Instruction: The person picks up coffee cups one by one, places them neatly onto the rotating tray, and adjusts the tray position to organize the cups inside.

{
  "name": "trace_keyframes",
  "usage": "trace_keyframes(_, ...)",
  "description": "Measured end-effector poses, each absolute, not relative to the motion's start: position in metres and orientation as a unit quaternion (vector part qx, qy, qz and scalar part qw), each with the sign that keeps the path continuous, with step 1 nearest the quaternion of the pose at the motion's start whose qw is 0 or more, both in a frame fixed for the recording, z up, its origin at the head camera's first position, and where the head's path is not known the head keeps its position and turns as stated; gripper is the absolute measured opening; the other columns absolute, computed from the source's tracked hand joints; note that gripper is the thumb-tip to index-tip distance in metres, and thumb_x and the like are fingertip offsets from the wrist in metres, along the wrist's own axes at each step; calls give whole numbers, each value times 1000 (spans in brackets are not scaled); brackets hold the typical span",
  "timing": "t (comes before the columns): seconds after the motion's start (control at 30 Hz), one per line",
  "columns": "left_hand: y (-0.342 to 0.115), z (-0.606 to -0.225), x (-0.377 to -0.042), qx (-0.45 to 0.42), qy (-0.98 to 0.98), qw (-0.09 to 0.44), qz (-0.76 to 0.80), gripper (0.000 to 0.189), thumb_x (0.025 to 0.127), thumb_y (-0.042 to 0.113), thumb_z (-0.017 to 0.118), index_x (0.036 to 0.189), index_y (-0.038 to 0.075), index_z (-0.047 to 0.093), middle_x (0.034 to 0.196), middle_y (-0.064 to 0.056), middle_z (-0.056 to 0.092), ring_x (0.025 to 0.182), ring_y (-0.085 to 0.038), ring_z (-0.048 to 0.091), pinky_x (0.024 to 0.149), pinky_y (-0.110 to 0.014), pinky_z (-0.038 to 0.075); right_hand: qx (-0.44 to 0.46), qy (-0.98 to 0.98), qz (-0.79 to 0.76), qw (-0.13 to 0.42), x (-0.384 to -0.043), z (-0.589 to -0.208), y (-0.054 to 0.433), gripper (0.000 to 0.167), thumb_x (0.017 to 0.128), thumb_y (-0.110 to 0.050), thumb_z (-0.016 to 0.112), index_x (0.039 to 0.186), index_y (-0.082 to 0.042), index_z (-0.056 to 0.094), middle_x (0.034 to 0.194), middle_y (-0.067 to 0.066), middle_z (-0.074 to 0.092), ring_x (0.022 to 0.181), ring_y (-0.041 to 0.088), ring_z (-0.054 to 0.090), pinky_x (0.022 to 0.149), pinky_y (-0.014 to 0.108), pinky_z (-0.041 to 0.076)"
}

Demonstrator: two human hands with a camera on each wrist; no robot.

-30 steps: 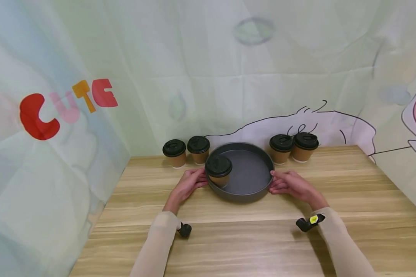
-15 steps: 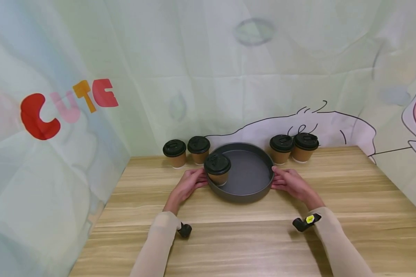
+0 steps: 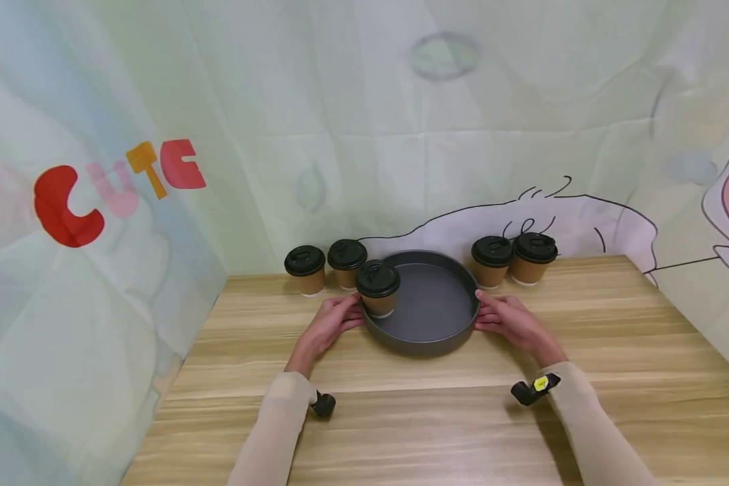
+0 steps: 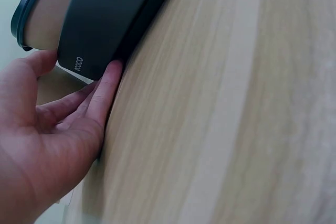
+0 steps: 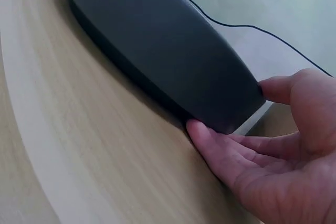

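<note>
Left hand (image 3: 333, 320) and right hand (image 3: 510, 319) grip dark round pan (image 3: 437, 304) from opposite sides: thumbs at rim, fingers (image 5: 207, 144) at bottom edge. Pan sits between them; lidded cup (image 3: 379, 291) inside, near left hand.

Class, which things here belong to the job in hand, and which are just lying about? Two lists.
In the job:
dark round pan
lidded cup inside the pan
left hand, gripping the pan
right hand, gripping the pan

Apparently just standing about:
left pair of lidded cups
right pair of lidded cups
backdrop
</note>
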State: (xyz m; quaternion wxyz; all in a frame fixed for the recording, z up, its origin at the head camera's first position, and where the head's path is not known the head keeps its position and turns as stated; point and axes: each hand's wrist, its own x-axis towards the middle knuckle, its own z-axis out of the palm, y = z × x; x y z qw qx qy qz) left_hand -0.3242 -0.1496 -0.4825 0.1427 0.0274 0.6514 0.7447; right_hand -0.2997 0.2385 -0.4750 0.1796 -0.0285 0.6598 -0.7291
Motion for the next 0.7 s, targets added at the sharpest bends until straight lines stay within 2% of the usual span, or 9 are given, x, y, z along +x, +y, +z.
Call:
trace_keyframes(0.1,-149,-482,-323,28,650,143,746,43,110,18,50,131,-19,51,103,-14,63,88,-16,66,86,-29,60,-24,652,-737,177,-300,-476,238,38,111,-25,50,117,13,50,87,8,71,78,15,72,82,32,62)
trace_keyframes(0.3,-149,-483,-324,21,649,144,747,42,109,19,52,129,-19,52,99,-13,64,87,-15,67,85,-29,60,-47,645,-728,228,-298,-476,245,29,112,-18,49,104,7,61,88,14,74,84,21,75,87,38,62)
trace_keyframes(0.43,-150,-484,-326,19,650,142,746,42,109,18,53,129,-18,53,100,-13,65,87,-16,67,85,-30,61,-41,649,-728,216,-299,-475,244,33,112,-23,49,113,9,55,92,12,72,86,18,74,90,37,60)
trace_keyframes(0.57,-150,-484,-327,22,649,142,747,43,109,19,54,129,-19,53,102,-14,65,88,-16,67,85,-30,61,-20,656,-732,185,-300,-475,239,42,111,-27,52,124,13,47,92,8,70,83,14,72,88,33,61)
trace_keyframes(0.7,-150,-484,-327,21,649,145,747,44,109,19,53,131,-19,52,102,-14,65,89,-16,67,85,-29,60,-16,650,-738,183,-299,-475,237,38,111,-23,52,122,13,47,88,7,71,80,13,72,85,32,61)
